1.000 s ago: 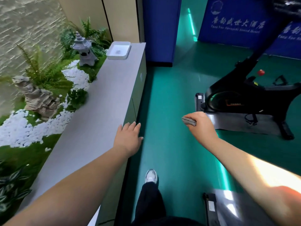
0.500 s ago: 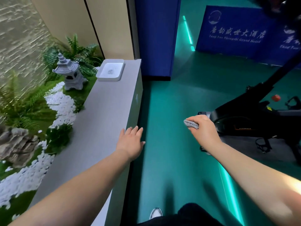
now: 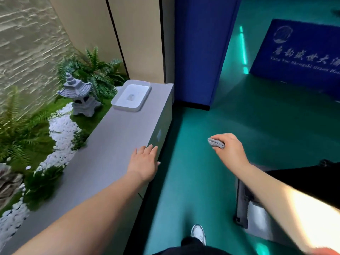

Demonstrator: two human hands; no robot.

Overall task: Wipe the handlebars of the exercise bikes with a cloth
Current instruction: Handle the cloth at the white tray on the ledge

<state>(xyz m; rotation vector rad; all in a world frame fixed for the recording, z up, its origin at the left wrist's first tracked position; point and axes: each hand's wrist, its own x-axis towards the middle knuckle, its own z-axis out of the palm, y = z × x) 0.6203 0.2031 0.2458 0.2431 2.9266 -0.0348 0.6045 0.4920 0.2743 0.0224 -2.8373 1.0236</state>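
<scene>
Right hand [image 3: 230, 150] grips a folded grey cloth [image 3: 216, 143], fingers curled round it, held above the green floor [image 3: 257, 129] to the right of the grey counter [image 3: 110, 155]. Left hand [image 3: 145, 161] lies flat, fingers straight, at the counter's near right edge. A white tray [image 3: 131, 95] sits at the counter's far end; a stone lantern [image 3: 79, 94] stands left of it. An exercise bike base [image 3: 246, 205] shows partly beneath the right forearm; handlebars are out of view.
</scene>
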